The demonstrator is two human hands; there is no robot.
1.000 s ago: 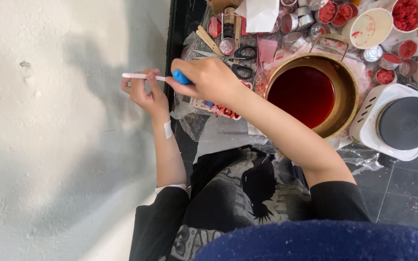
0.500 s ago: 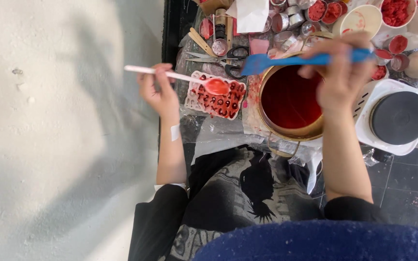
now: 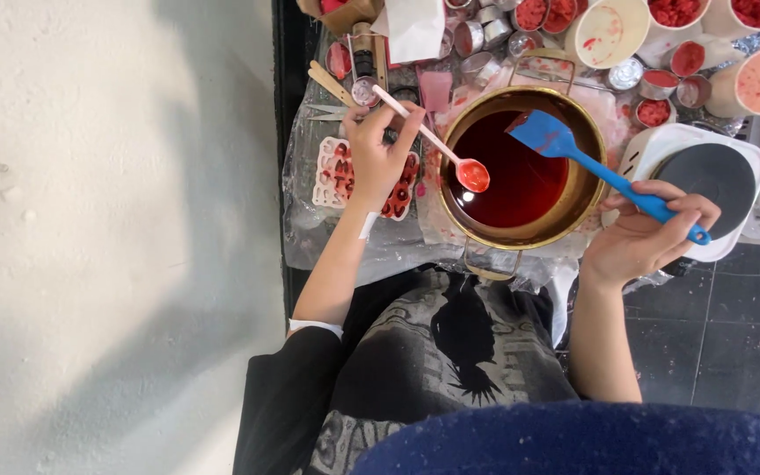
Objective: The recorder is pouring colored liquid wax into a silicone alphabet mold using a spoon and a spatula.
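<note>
My left hand (image 3: 378,151) grips a pink spoon (image 3: 452,158) by its handle; the spoon's red-coated bowl hangs over the near left rim of a brass pot (image 3: 578,198) filled with dark red liquid. My right hand (image 3: 648,239) holds a blue spatula (image 3: 573,149) by the handle end, its blade raised over the far side of the pot. Under my left hand lies a white mould tray (image 3: 332,171) with red-filled cavities.
A white hotplate (image 3: 723,180) with a dark disc stands right of the pot. Behind it are several small tins and cups of red wax (image 3: 675,13), a cream cup (image 3: 609,33), scissors and wooden sticks (image 3: 329,84). Plastic sheet covers the floor; a pale wall is at left.
My left hand swung the spoon from over the mould tray to the pot's rim. My right hand dropped toward me, tipping the spatula blade over the pot. The view shifted slightly.
</note>
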